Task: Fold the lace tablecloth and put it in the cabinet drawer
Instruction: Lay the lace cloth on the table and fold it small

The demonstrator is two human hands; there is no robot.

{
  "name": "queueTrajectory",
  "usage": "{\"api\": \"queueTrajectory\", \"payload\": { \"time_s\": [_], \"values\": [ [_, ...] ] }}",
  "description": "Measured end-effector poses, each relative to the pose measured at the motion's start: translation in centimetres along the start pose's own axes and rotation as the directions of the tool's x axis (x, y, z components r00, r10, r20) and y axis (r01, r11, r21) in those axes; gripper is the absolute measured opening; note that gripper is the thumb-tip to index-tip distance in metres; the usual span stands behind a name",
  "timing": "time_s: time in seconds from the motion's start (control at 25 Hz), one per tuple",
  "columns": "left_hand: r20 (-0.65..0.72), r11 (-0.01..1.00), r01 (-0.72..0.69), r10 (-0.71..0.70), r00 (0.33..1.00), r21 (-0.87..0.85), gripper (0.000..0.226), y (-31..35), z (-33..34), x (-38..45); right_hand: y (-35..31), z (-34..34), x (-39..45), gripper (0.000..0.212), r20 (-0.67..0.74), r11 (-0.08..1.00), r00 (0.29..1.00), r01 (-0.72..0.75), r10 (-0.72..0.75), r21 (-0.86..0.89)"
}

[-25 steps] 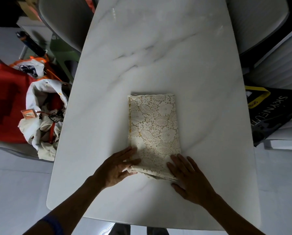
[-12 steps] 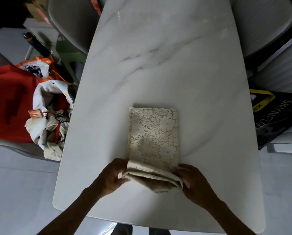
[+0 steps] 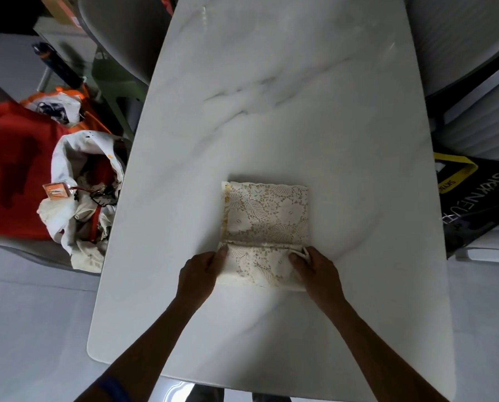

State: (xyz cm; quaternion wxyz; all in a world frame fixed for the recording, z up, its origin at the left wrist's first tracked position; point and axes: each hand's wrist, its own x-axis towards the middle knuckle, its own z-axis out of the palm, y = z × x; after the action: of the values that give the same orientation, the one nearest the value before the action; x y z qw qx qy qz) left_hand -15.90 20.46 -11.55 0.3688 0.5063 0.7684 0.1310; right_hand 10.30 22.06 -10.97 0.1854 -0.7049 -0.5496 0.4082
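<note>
From my remote seat, the cream floral lace tablecloth [image 3: 267, 224] lay on the white marble-patterned table [image 3: 271, 111] as a compact rectangle, its near flap turned up toward the far edge, so the folding looked nearly finished while the cabinet drawer was nowhere in view. The left hand [image 3: 199, 271] and right hand [image 3: 319, 269] each pinched a corner of that flap, fingers closed on lace, though shadow probably hid the exact grip. Bare tabletop lay open ahead, with both side edges near.
</note>
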Motion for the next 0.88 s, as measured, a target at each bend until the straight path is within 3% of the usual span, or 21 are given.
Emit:
{"api": "queueTrajectory", "payload": {
  "time_s": [0.16, 0.24, 0.32, 0.4, 0.48, 0.56, 0.6, 0.64, 0.68, 0.72, 0.76, 0.8, 0.88],
  "values": [
    [-0.055, 0.994, 0.089, -0.085, 0.995, 0.070, 0.059, 1.1, 0.5, 0.3, -0.3, 1.1, 0.3, 0.023, -0.126, 0.998, 0.992, -0.022, 0.014, -0.062],
    [-0.126, 0.995, 0.102, -0.102, 0.987, -0.009, 0.042, 1.7, 0.5, 0.4, -0.3, 1.3, 0.8, 0.029, -0.135, 0.998, 0.990, -0.054, 0.047, -0.044],
    [-0.193, 0.990, -0.142, 0.144, 0.971, 0.021, 0.036, 2.3, 0.3, 0.4, -0.2, 0.8, 1.5, 0.037, -0.091, 0.994, 0.990, -0.111, 0.111, 0.006],
    [-0.079, 0.873, -0.446, 0.468, 0.880, 0.198, 0.043, 2.5, 0.1, 1.2, 0.0, 0.1, 2.1, 0.046, 0.000, 0.980, 0.988, -0.156, 0.157, 0.125],
    [0.054, 0.772, -0.549, 0.564, 0.824, 0.321, 0.030, 2.9, -0.4, 2.2, -0.1, -0.6, 2.5, 0.047, 0.091, 0.951, 0.976, -0.215, 0.200, 0.220],
    [0.066, 0.770, -0.549, 0.561, 0.825, 0.325, 0.014, 3.2, -0.5, 2.7, -0.4, -1.1, 2.7, 0.040, 0.042, 0.967, 0.975, -0.221, 0.218, 0.125],
    [0.049, 0.777, -0.546, 0.560, 0.827, 0.313, 0.009, 3.3, -0.5, 2.8, -0.5, -1.2, 2.5, 0.031, -0.078, 0.983, 0.980, -0.183, 0.181, -0.016],
    [0.036, 0.780, -0.545, 0.563, 0.826, 0.308, 0.007, 3.5, -0.5, 2.6, -0.7, -1.1, 2.0, 0.024, -0.221, 0.979, 0.974, -0.096, 0.055, -0.178],
    [0.030, 0.773, -0.548, 0.569, 0.821, 0.321, 0.006, 3.4, -0.5, 2.4, -0.7, -0.7, 1.2, 0.021, -0.286, 0.944, 0.943, 0.070, -0.167, -0.322],
    [0.037, 0.754, -0.556, 0.582, 0.812, 0.350, 0.008, 3.3, -0.5, 2.4, -0.6, -0.1, 0.3, 0.026, -0.218, 0.853, 0.883, 0.295, -0.416, -0.431],
    [0.053, 0.728, -0.567, 0.596, 0.801, 0.385, 0.011, 3.1, -0.5, 2.4, -0.2, 0.5, -0.8, 0.033, -0.060, 0.717, 0.801, 0.497, -0.596, -0.489],
    [0.064, 0.713, -0.571, 0.602, 0.796, 0.407, 0.014, 3.2, -0.6, 2.5, 0.2, 1.0, -1.7, 0.043, 0.107, 0.601, 0.741, 0.612, -0.663, -0.514],
    [0.040, 0.721, -0.572, 0.608, 0.793, 0.390, 0.012, 3.6, -0.8, 2.9, 0.7, 1.3, -2.3, 0.071, 0.296, 0.519, 0.750, 0.635, -0.592, -0.572]
  ]
}}
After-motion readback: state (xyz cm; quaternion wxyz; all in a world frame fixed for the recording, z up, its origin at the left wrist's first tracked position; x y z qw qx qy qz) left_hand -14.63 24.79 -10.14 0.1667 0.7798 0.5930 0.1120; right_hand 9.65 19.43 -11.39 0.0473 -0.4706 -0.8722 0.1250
